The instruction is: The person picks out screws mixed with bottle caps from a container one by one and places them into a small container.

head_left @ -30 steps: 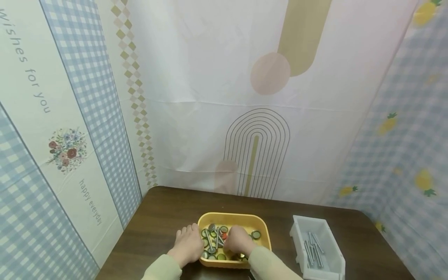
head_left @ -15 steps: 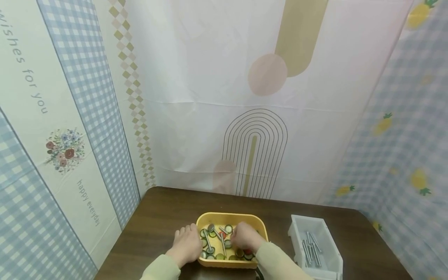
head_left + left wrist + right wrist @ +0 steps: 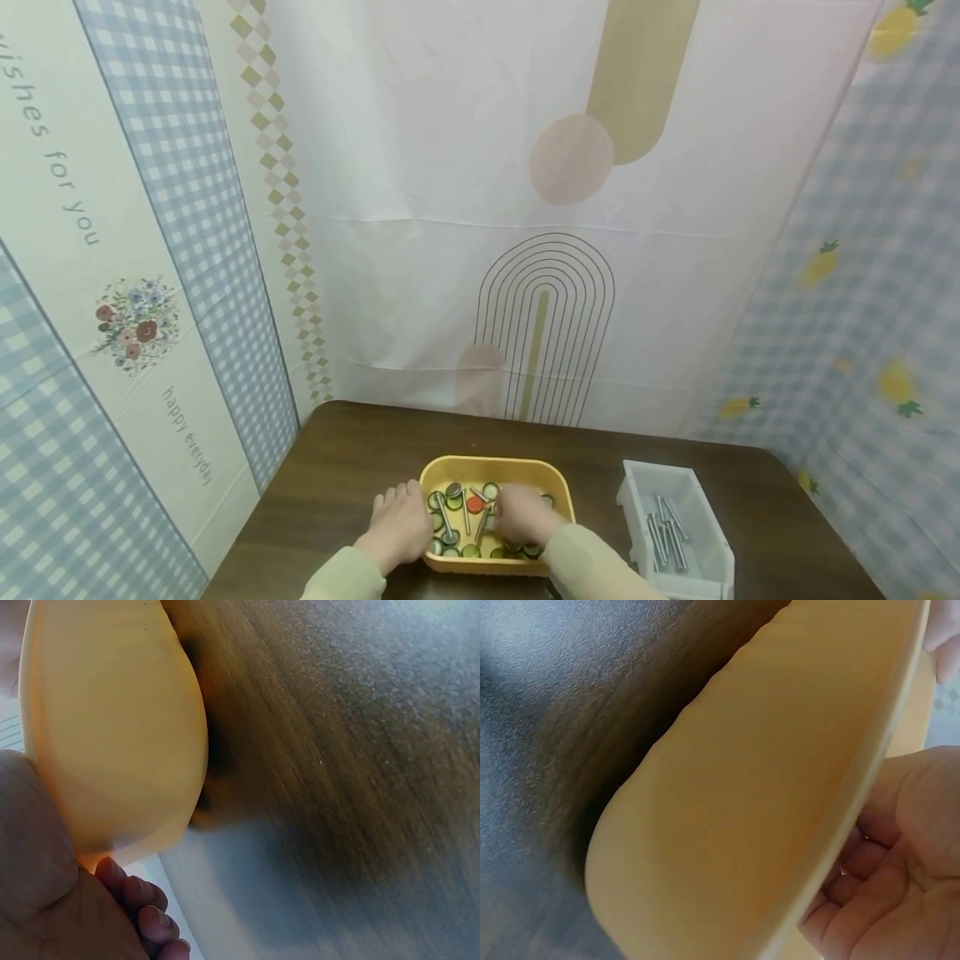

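A yellow plastic bin (image 3: 517, 567) holds bottle caps (image 3: 454, 490), one of them a red cap (image 3: 476, 504), and several loose metal screws (image 3: 447, 518). My left hand (image 3: 401, 523) grips the bin's left side at the rim; in the left wrist view the fingers (image 3: 156, 922) curl at the bin's corner. My right hand (image 3: 522, 515) reaches down among the caps in the right part of the bin. Its fingers (image 3: 866, 859) are curled behind the near wall, their tips hidden, and I cannot tell whether they hold anything.
A white open-front bin (image 3: 708, 542) with several metal screws (image 3: 667, 533) stands to the right. Both bins are on a dark wooden table (image 3: 360, 442). Printed cloths hang behind and on both sides.
My right hand has stirred about in the right part of the bin, and the caps and screws beside it have shifted. The red cap now shows fully. My left hand stays at the rim.
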`<action>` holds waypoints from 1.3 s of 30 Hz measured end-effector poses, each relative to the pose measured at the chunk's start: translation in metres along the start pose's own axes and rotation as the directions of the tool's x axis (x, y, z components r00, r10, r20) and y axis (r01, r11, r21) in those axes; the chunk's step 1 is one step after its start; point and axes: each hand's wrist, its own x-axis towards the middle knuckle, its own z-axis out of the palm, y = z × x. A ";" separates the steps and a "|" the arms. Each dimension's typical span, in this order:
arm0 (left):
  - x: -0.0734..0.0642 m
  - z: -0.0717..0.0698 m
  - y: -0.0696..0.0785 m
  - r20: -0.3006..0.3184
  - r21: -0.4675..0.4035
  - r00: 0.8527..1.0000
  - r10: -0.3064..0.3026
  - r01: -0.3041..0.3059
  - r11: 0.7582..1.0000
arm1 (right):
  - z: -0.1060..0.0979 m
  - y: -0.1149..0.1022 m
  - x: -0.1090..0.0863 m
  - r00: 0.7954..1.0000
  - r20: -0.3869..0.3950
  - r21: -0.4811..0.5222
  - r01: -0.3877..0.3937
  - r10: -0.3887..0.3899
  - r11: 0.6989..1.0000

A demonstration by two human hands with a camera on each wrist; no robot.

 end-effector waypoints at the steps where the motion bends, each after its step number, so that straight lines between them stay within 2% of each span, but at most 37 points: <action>1: 0.001 0.000 0.000 0.005 -0.001 1.000 -0.002 0.002 1.000 | -0.001 0.001 0.000 1.000 -0.008 0.005 -0.017 0.017 1.000; 6: 0.002 0.000 -0.001 0.029 -0.004 1.000 -0.012 0.012 1.000 | -0.006 0.003 0.002 0.989 -0.102 0.000 -0.108 0.108 0.994; 9: 0.001 0.000 -0.001 0.020 -0.001 1.000 -0.008 0.008 1.000 | -0.009 0.002 0.002 0.980 -0.162 -0.063 -0.130 0.118 0.990; 12: 0.000 0.000 0.000 0.011 -0.001 1.000 -0.003 0.003 1.000 | -0.012 0.004 0.001 0.980 -0.162 -0.048 -0.121 0.112 0.992; 14: 0.000 0.000 0.000 0.008 -0.001 1.000 -0.001 0.001 1.000 | -0.015 0.007 -0.001 0.988 -0.117 0.041 -0.094 0.098 0.995; 16: 0.000 -0.001 0.001 0.013 -0.003 1.000 -0.002 0.002 1.000 | -0.018 0.012 -0.003 0.996 -0.062 0.165 -0.058 0.069 0.985; 20: 0.000 -0.003 0.001 0.019 0.003 1.000 -0.003 0.003 1.000 | -0.027 0.022 -0.006 0.999 0.015 0.375 -0.041 0.039 0.926; 24: 0.000 -0.005 0.000 0.021 0.006 1.000 -0.004 0.004 1.000 | -0.034 0.030 -0.007 0.996 0.030 0.495 -0.083 0.078 0.865; 28: 0.000 -0.005 0.000 0.024 0.005 1.000 -0.010 0.010 1.000 | -0.037 0.038 -0.009 0.992 0.041 0.544 -0.124 0.121 0.830; 35: -0.001 -0.004 0.001 0.027 -0.001 1.000 -0.011 0.011 1.000 | -0.045 0.055 -0.013 0.992 -0.007 0.603 -0.094 0.123 0.792; 37: -0.001 -0.004 0.001 0.031 -0.006 0.999 -0.011 0.011 1.000 | -0.049 0.060 -0.014 0.990 -0.035 0.597 -0.088 0.135 0.798; 39: -0.001 -0.004 0.001 0.029 -0.007 1.000 -0.009 0.009 1.000 | -0.053 0.066 -0.016 0.986 -0.075 0.559 -0.081 0.148 0.825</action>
